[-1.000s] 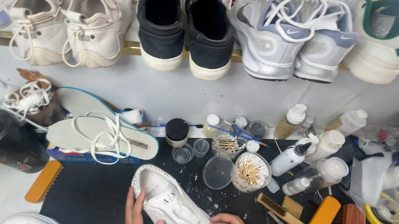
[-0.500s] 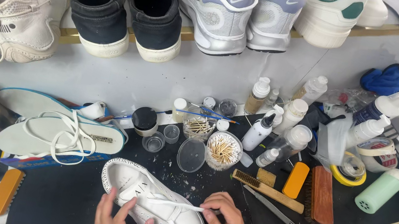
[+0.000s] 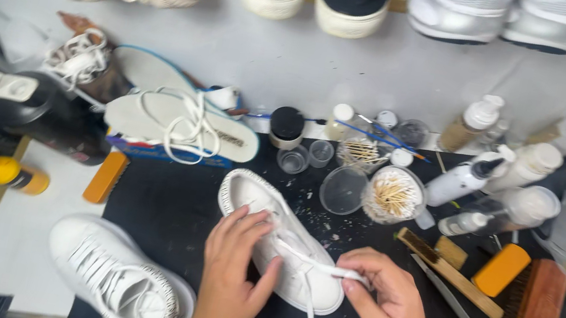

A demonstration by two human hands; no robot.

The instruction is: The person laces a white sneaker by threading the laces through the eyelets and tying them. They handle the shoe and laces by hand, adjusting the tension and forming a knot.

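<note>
We see bare black mat (image 3: 164,216) left of centre, free for a hand. Right of centre, a cup of cotton swabs (image 3: 393,195), bottles (image 3: 458,184) and brushes (image 3: 533,304) crowd the tabletop. A second white sneaker (image 3: 118,281) blocks the lower left; insoles (image 3: 179,129) fill the upper left.

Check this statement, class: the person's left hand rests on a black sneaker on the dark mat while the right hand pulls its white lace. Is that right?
Not quite. In the head view the sneaker is white, not black. The rest holds: the left hand rests on it on the dark mat, and the right hand pulls its white lace.
</note>
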